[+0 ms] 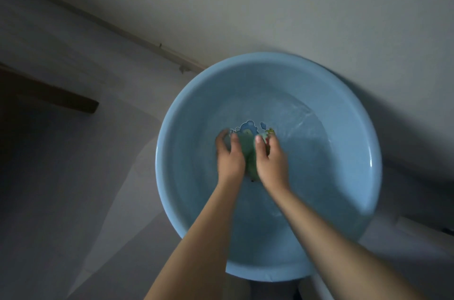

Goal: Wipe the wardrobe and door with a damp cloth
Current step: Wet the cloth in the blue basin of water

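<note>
While both bare forearms reach down side by side, the left hand (229, 161) and right hand (271, 162) curl their fingers round the cloth (249, 152), bunched between them in the middle of the blue basin (172, 132) (shallow water, rippling). Green and wet, the cloth shows a patterned edge beyond the fingertips.
</note>
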Action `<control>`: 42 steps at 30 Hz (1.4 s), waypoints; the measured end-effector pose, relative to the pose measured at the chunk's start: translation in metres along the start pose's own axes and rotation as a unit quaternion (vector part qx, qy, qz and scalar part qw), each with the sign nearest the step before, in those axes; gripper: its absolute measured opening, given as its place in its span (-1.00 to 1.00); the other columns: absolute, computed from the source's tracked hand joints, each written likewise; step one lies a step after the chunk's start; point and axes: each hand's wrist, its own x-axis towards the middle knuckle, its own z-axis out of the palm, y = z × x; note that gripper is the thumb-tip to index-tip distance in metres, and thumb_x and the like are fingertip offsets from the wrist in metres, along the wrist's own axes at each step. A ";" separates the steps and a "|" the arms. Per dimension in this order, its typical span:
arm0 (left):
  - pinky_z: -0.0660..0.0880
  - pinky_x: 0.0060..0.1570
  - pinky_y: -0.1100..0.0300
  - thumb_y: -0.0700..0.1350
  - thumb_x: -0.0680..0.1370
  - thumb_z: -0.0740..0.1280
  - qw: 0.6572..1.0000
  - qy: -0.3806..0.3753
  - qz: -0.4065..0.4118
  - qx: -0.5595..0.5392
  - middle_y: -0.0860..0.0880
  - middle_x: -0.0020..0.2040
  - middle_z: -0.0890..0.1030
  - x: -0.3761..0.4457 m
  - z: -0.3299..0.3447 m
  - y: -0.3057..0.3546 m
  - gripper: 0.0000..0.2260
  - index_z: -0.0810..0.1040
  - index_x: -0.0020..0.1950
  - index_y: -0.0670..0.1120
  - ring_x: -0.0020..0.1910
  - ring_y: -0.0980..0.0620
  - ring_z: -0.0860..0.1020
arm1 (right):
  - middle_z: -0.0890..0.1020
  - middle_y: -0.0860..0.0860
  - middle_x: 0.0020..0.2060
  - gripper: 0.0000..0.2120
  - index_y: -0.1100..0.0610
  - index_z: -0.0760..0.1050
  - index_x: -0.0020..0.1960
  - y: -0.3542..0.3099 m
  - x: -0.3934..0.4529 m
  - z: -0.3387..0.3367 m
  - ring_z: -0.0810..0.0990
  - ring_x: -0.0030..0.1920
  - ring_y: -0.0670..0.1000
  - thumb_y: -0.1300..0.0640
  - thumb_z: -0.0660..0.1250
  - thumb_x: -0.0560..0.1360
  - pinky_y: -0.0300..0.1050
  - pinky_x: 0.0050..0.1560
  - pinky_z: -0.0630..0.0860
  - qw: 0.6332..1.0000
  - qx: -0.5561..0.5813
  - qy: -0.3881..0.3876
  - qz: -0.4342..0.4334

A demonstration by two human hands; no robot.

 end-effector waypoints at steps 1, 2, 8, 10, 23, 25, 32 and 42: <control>0.32 0.28 0.15 0.08 0.65 0.09 1.000 -0.022 -0.008 -0.013 -0.04 0.35 0.43 -0.001 0.002 0.006 -0.65 0.32 0.40 0.02 0.31 -0.05 0.42 | 0.53 0.01 -0.29 -0.81 0.13 0.39 -0.15 -0.010 -0.007 0.000 0.55 -0.16 0.14 0.10 0.20 0.61 -0.13 -0.22 0.28 0.999 0.040 -0.001 0.011; 0.31 0.27 0.17 0.11 0.65 0.06 0.998 -0.048 -0.021 -0.025 -0.02 0.33 0.45 -0.002 0.003 0.013 -0.63 0.34 0.40 0.01 0.30 -0.03 0.42 | 0.52 -0.04 -0.32 -0.78 0.11 0.39 -0.20 -0.021 -0.012 -0.001 0.54 -0.20 0.07 0.09 0.20 0.61 -0.13 -0.20 0.33 0.997 0.078 -0.002 0.029; 0.47 0.08 0.11 0.06 0.66 0.06 0.998 -0.050 -0.013 -0.030 -0.01 -0.06 0.57 -0.012 0.009 0.032 -0.75 0.46 0.02 -0.04 0.01 0.02 0.55 | 0.57 0.11 -0.39 -0.57 0.22 0.46 -0.32 -0.044 -0.003 0.002 0.55 -0.27 0.12 -0.07 0.17 0.57 -0.03 -0.19 0.43 0.991 0.128 0.050 0.004; 0.46 -0.05 0.15 0.05 0.66 0.05 0.999 -0.032 0.014 -0.028 0.02 -0.13 0.58 -0.016 0.008 0.039 -0.69 0.47 -0.03 -0.12 -0.09 0.04 0.55 | 0.57 0.14 -0.40 -0.54 0.26 0.43 -0.33 -0.040 0.008 0.005 0.53 -0.30 0.14 -0.05 0.16 0.59 -0.01 -0.21 0.41 0.993 0.107 0.049 0.004; 0.25 0.30 0.24 -0.02 0.58 0.28 0.995 0.025 0.068 0.075 -0.01 0.20 0.35 -0.016 -0.010 -0.013 -0.74 0.42 0.23 -0.08 0.22 0.05 0.36 | 0.59 0.23 0.02 -0.66 0.23 0.42 0.09 0.017 0.028 -0.004 0.55 0.04 0.27 -0.02 0.03 0.65 0.04 -0.12 0.39 0.980 -0.187 0.027 0.066; 0.17 0.35 0.28 0.00 0.59 0.27 0.997 0.025 0.030 0.074 -0.07 0.32 0.31 -0.012 -0.008 -0.014 -0.66 0.41 0.34 -0.06 0.35 0.02 0.30 | 0.58 0.24 0.04 -0.69 0.25 0.42 0.09 0.013 0.022 0.000 0.54 0.06 0.26 0.03 0.05 0.66 0.00 -0.13 0.34 0.986 -0.137 -0.009 0.095; 0.37 -0.03 0.20 0.02 0.66 0.09 0.998 -0.044 -0.039 -0.028 0.08 -0.11 0.56 -0.017 -0.002 0.020 -0.75 0.51 -0.05 0.00 -0.09 0.10 0.53 | 0.62 -0.09 -0.29 -0.73 0.03 0.52 -0.21 -0.039 -0.019 -0.006 0.60 -0.19 -0.09 0.02 0.19 0.61 -0.19 -0.08 0.50 0.977 0.188 -0.033 0.099; 0.20 -0.51 0.26 0.03 0.64 0.15 0.993 -0.041 0.079 0.073 0.10 -0.64 0.28 -0.035 0.002 0.030 -0.54 0.21 -0.45 -0.06 -0.58 0.16 0.26 | 0.64 0.22 -0.15 -0.62 0.17 0.52 -0.15 -0.017 0.020 -0.007 0.58 -0.06 0.20 0.00 0.07 0.66 -0.15 -0.20 0.24 0.998 -0.045 -0.028 0.024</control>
